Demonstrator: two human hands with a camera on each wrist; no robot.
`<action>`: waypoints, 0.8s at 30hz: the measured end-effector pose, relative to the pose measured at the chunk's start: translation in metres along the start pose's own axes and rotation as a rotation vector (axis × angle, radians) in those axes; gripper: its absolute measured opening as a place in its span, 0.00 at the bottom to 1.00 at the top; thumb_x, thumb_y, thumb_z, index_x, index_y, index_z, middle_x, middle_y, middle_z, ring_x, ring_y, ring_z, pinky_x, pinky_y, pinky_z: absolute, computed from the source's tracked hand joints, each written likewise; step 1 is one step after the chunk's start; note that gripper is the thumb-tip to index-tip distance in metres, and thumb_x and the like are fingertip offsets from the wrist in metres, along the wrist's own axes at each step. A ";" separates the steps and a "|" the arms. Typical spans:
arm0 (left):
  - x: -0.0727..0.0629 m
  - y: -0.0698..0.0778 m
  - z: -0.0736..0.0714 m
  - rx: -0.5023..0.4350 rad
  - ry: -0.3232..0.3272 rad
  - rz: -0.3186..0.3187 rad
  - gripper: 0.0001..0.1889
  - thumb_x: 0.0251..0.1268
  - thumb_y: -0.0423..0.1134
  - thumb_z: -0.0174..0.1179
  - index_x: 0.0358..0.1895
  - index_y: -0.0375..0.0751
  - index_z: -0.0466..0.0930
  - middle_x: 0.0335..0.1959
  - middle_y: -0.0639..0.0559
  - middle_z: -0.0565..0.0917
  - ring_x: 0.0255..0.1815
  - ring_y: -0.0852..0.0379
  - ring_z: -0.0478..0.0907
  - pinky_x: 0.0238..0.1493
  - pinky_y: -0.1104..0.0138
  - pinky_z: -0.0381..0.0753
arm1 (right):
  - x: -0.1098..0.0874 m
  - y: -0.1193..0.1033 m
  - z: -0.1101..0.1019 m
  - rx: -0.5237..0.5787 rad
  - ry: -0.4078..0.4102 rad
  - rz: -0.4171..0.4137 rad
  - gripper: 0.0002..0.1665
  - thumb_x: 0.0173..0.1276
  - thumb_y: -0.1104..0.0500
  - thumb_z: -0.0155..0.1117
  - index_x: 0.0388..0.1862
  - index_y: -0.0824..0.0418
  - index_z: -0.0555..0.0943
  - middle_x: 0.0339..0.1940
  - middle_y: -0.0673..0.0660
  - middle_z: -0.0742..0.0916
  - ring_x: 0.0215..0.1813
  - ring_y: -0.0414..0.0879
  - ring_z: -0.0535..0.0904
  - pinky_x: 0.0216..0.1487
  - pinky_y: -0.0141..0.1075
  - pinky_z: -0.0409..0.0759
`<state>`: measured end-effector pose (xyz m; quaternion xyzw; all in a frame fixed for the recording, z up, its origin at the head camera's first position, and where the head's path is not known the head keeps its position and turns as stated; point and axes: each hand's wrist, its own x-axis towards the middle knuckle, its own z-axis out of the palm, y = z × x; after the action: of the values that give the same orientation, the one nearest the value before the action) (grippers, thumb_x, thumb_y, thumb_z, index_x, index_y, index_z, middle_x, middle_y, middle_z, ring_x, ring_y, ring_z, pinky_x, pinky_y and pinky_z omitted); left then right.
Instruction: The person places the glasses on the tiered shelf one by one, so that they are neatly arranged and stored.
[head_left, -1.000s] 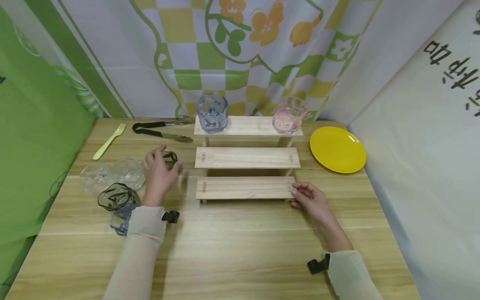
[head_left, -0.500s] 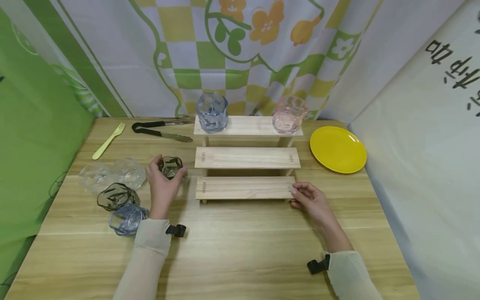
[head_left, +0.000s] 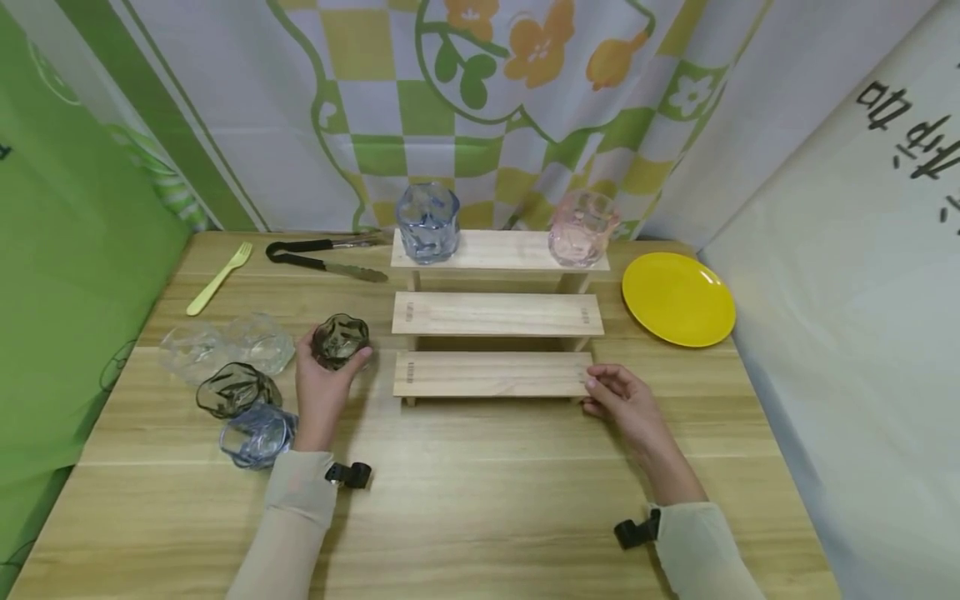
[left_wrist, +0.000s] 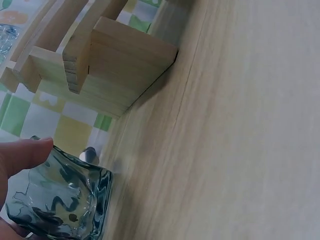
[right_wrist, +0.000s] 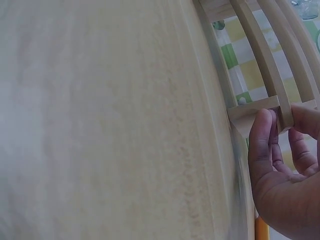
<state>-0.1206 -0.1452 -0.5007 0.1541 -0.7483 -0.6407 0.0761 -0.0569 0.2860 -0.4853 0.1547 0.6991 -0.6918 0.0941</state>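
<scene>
My left hand [head_left: 324,385] holds a smoky dark glass cup [head_left: 342,340] with thumb and fingers round its sides, left of the wooden three-step stand [head_left: 491,375]. In the left wrist view the thumb lies on the cup's wall [left_wrist: 60,200]; the other fingers are mostly hidden. At the stand's lowest step, my right hand [head_left: 624,404] pinches the right end between thumb and fingers. The right wrist view shows this hand [right_wrist: 285,175] around the edge of the stand [right_wrist: 260,55]. A blue glass [head_left: 427,225] and a pink glass [head_left: 582,233] stand on the top step.
Left on the table are two clear glasses [head_left: 258,343], another smoky glass [head_left: 236,392] and a blue glass [head_left: 258,435], the last two seemingly on their sides. Behind them lie black-handled tongs [head_left: 322,257] and a yellow fork [head_left: 219,279]. A yellow plate [head_left: 678,300] is at right.
My left hand has come toward the front of the table, bringing the smoky cup away from the tongs. The right hand stays at the stand's lowest step.
</scene>
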 end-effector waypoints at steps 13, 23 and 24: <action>-0.014 0.008 -0.003 0.000 0.009 0.008 0.47 0.51 0.42 0.81 0.73 0.36 0.63 0.69 0.39 0.70 0.69 0.40 0.67 0.69 0.51 0.68 | -0.001 0.002 -0.002 -0.005 0.003 0.000 0.23 0.76 0.59 0.63 0.63 0.70 0.72 0.50 0.57 0.81 0.44 0.48 0.83 0.51 0.38 0.84; -0.041 0.083 -0.010 0.024 0.029 0.174 0.41 0.53 0.46 0.80 0.70 0.47 0.69 0.66 0.53 0.71 0.65 0.51 0.65 0.66 0.50 0.63 | -0.001 0.002 -0.002 -0.002 -0.001 -0.018 0.23 0.76 0.59 0.63 0.63 0.71 0.72 0.50 0.58 0.81 0.44 0.48 0.83 0.50 0.39 0.84; -0.042 0.089 -0.008 0.021 0.010 0.194 0.41 0.52 0.45 0.80 0.70 0.46 0.70 0.65 0.53 0.72 0.64 0.51 0.66 0.66 0.50 0.63 | -0.001 0.002 -0.002 -0.002 -0.001 -0.018 0.23 0.76 0.59 0.63 0.63 0.70 0.72 0.50 0.58 0.81 0.44 0.48 0.83 0.50 0.39 0.84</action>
<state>-0.0900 -0.1271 -0.4083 0.0849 -0.7659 -0.6217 0.1401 -0.0549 0.2875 -0.4868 0.1481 0.7012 -0.6918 0.0885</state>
